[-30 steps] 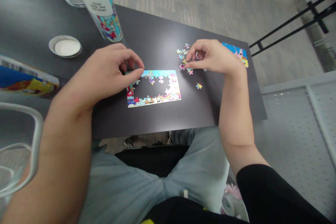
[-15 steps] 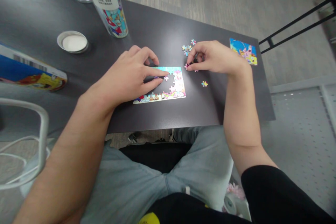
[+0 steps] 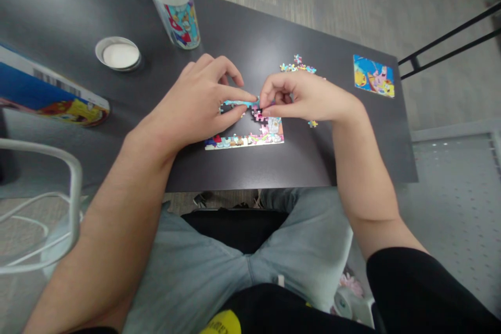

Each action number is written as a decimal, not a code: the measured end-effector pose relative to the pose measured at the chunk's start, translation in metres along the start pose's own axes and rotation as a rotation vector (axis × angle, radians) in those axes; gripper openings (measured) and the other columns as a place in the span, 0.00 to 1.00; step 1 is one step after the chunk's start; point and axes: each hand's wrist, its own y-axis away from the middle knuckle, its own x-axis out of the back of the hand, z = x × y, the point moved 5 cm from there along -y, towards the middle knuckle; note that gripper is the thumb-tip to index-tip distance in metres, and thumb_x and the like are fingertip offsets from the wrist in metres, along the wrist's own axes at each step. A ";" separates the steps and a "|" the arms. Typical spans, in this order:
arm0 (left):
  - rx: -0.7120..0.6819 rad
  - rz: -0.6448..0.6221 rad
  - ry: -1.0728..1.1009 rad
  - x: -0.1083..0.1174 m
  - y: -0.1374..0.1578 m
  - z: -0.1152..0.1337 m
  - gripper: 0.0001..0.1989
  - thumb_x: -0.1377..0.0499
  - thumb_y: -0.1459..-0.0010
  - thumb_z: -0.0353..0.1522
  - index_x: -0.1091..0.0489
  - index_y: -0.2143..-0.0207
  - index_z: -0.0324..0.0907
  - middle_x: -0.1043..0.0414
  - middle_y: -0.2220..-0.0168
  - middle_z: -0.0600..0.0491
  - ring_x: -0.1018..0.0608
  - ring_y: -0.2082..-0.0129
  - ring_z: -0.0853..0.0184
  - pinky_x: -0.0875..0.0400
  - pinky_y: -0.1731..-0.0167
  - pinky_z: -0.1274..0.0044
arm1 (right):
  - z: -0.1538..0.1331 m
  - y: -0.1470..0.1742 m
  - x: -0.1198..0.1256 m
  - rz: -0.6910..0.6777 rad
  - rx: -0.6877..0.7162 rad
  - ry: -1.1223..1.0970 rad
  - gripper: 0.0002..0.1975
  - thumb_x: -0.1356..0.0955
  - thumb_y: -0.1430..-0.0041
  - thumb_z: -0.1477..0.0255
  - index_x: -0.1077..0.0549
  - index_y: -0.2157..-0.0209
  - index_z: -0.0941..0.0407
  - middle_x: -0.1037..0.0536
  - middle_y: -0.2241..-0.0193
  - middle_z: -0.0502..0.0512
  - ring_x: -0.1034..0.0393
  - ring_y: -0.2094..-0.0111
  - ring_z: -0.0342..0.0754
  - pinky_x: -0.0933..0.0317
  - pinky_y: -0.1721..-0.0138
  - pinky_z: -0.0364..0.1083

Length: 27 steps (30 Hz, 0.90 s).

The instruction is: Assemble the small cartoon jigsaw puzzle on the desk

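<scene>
A partly assembled jigsaw puzzle (image 3: pixel 276 138) lies on the dark table, its border joined around an open middle. My left hand (image 3: pixel 203 96) rests over its left and upper part, index finger and thumb stretched apart along the top edge. My right hand (image 3: pixel 301 96) pinches a small pink puzzle piece (image 3: pixel 260 115) at the inner upper right of the border; its fingertips hide part of the piece. Loose puzzle pieces (image 3: pixel 298 67) lie in a heap behind my right hand. A single loose puzzle piece (image 3: pixel 312 123) sits just below that hand.
A cartoon picture card (image 3: pixel 373 75) lies at the table's right end. On the left stand a clear printed canister (image 3: pixel 178 15), two round metal lids, one being the near lid (image 3: pixel 119 56), and a blue printed tube (image 3: pixel 50 88). A white curved rail (image 3: pixel 74 193) is at lower left.
My right hand has moved left from beside the loose pieces to the puzzle, carrying the pink piece. My left hand stays over the puzzle. The whole view has shifted slightly.
</scene>
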 end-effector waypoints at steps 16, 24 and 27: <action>0.006 0.004 0.043 -0.003 -0.003 -0.006 0.18 0.36 0.19 0.46 0.04 0.41 0.66 0.10 0.39 0.49 0.15 0.34 0.43 0.17 0.33 0.48 | 0.002 -0.003 -0.001 0.085 0.045 0.091 0.22 0.12 0.30 0.48 0.15 0.56 0.48 0.16 0.63 0.52 0.25 0.60 0.55 0.32 0.57 0.54; -0.038 -0.024 -0.043 -0.006 -0.004 -0.006 0.21 0.38 0.19 0.47 0.03 0.42 0.62 0.13 0.34 0.44 0.15 0.39 0.40 0.18 0.34 0.41 | 0.010 -0.011 -0.011 0.180 0.096 0.287 0.20 0.10 0.35 0.59 0.17 0.53 0.48 0.18 0.50 0.57 0.25 0.47 0.61 0.31 0.46 0.55; -0.030 -0.033 -0.047 -0.006 -0.003 -0.006 0.21 0.38 0.18 0.47 0.03 0.42 0.65 0.13 0.34 0.46 0.16 0.39 0.42 0.17 0.34 0.42 | 0.012 -0.009 -0.011 0.159 0.115 0.297 0.20 0.12 0.33 0.59 0.16 0.49 0.48 0.18 0.44 0.59 0.25 0.42 0.65 0.30 0.40 0.57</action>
